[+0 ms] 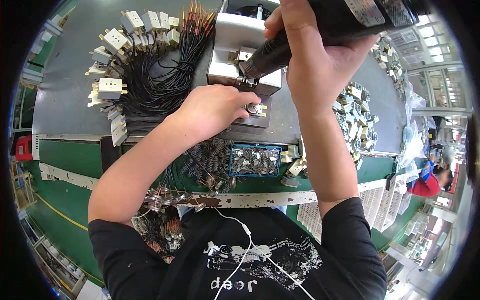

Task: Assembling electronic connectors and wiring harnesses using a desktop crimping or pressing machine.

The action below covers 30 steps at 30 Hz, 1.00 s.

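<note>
White blocks: a heap of them (pixel 114 42) lies well left of the left fingers; several overlap, so a count is hard.
Black wires: a thick bundle (pixel 155 82) curves from those blocks toward the left wrist, its lower part running out of sight behind the forearm.
Coiled leads: a dark tangle (pixel 202 159) sits below the left fingers, partly covered by the forearm.
Left hand: back of the hand (pixel 212 107) up, thumb and forefinger bent close, pinching a small block; the other fingers are tucked out of my sight.
Small block: this piece (pixel 256 110) with a round disc is between the left thumb and forefinger, its left side hidden by them.
Metal stand: just above the left fingers, the silver stand (pixel 227 42) is cut off at the top and partly covered by the tool.
Blue tray: full of little metal bits, the tray (pixel 230 161) sits below the left fingertips.
Right hand: curled firmly round a tool, the hand (pixel 316 67) shows its thumb and one fingertip; the rest are hidden.
Black tool: its body (pixel 330 22) runs through the right fingers and past the upper edge; whether its nose touches anything, I can't tell.
Loose parts: a jumbled pile (pixel 356 120) spreads right of the right fingers, partly behind the forearm.
</note>
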### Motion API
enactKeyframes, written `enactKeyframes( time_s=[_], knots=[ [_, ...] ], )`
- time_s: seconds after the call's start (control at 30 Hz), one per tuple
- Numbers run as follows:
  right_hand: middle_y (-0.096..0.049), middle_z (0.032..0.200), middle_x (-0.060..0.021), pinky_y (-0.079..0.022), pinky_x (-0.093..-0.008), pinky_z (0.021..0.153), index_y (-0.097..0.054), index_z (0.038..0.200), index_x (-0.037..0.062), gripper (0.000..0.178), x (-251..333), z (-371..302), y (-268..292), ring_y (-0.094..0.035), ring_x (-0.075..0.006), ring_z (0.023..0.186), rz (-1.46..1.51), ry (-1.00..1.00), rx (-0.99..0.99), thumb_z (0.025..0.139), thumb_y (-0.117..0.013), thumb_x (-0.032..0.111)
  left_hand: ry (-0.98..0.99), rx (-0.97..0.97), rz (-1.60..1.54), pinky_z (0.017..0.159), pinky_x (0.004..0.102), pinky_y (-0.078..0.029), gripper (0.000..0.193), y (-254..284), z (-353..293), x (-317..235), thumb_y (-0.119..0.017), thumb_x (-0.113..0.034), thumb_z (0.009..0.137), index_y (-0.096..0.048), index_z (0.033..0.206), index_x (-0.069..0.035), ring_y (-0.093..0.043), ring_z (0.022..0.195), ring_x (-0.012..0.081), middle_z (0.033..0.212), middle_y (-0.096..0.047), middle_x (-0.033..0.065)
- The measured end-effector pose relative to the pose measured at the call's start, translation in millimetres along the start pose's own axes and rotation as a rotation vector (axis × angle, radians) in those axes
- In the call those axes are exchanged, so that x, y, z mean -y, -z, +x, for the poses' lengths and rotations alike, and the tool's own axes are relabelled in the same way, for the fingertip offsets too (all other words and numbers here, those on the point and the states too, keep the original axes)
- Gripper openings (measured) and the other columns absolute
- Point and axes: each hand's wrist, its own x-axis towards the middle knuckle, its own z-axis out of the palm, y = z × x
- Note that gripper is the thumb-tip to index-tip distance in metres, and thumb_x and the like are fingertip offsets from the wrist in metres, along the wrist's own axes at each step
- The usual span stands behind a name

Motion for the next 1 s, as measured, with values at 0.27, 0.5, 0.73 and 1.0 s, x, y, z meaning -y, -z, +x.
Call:
enactKeyframes(
  time_s=[0.27,0.5,0.73,1.0],
  knots=[
    [-0.072,0.108,-0.0117,-0.057,-0.0337,0.088,-0.05,0.136,-0.0023,0.054,34,28,-27,-0.07,-0.0184,0.098,-0.526,-0.555,-0.105,0.086,-0.071,-0.004,-0.013,-0.008,0.029,0.079,0.0429,-0.056,0.033,0,1,2,-0.066,-0.033,0.097,-0.068,0.129,-0.026,-0.069,0.092,0.0287,0.09,-0.068,0.0083],
    [-0.071,0.1,-0.0107,-0.059,-0.0297,0.073,-0.046,0.126,0.0005,0.047,47,4,-36,-0.07,-0.016,0.083,-0.622,-0.492,-0.222,0.086,-0.072,-0.007,-0.023,-0.033,0.035,0.078,0.0421,-0.057,0.034,-6,-4,8,-0.067,-0.032,0.097,-0.069,0.13,-0.025,-0.07,0.093,0.0291,0.092,-0.069,0.0078],
    [-0.067,0.075,-0.0058,-0.049,-0.0235,0.055,-0.067,0.103,-0.0042,0.013,70,-8,1,-0.062,-0.0114,0.059,-0.495,-0.592,-0.207,0.091,-0.067,-0.003,-0.05,-0.04,-0.027,0.082,0.0446,-0.057,0.034,-2,1,6,-0.067,-0.034,0.096,-0.068,0.128,-0.023,-0.071,0.098,0.0303,0.097,-0.073,0.0084],
    [-0.071,0.11,-0.0214,-0.06,-0.0349,0.071,-0.033,0.151,0.0008,0.062,75,-25,18,-0.072,-0.0209,0.078,-0.483,-0.419,-0.034,0.098,-0.065,0.0,-0.029,0.001,-0.003,0.081,0.0439,-0.056,0.032,2,1,4,-0.067,-0.033,0.096,-0.065,0.124,-0.019,-0.07,0.098,0.029,0.095,-0.073,0.0063]
  ],
)
